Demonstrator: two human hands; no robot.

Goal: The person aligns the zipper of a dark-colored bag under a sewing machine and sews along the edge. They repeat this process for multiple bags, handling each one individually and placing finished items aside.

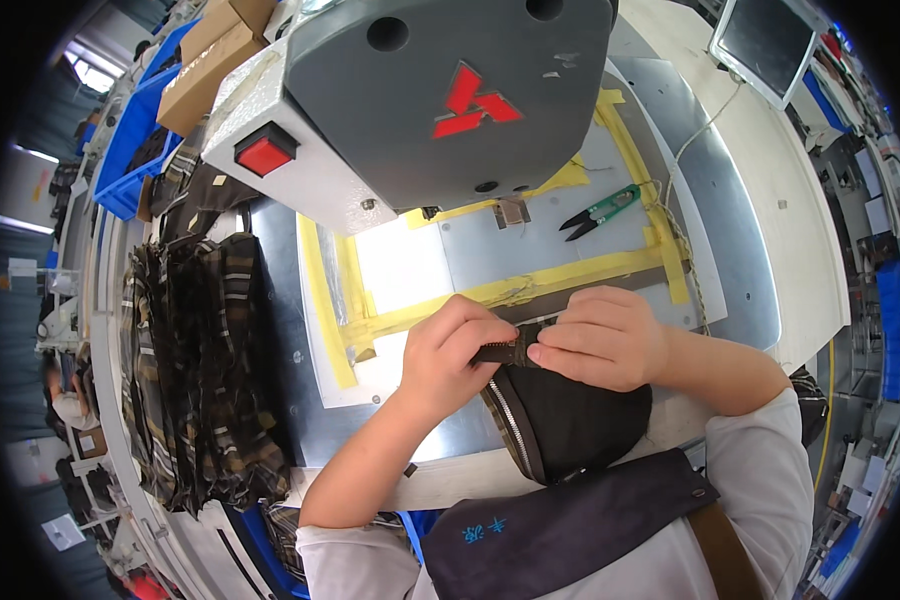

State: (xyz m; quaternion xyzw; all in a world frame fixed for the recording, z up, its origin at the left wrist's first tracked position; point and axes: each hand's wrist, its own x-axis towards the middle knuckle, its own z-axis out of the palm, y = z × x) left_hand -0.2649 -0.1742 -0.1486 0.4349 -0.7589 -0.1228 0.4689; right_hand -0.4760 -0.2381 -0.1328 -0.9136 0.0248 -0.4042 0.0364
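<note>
My left hand [452, 352] and my right hand [602, 338] both pinch the top edge of a dark fabric piece [570, 418] with a silver zipper [510, 425] running down its left side. The piece lies on the metal work plate [300, 380] of a grey sewing machine [440, 90], just below a frame of yellow tape [570, 272]. The fingertips of both hands meet at a small brown tab at the zipper's top end. The machine head overhangs the plate above my hands.
A stack of brown plaid fabric pieces [205, 370] lies left of the plate. Green thread snips [598, 212] rest on the plate at the upper right. Blue bins [135, 140] with cardboard boxes [210, 60] stand at the far left, a monitor [770, 42] at the upper right.
</note>
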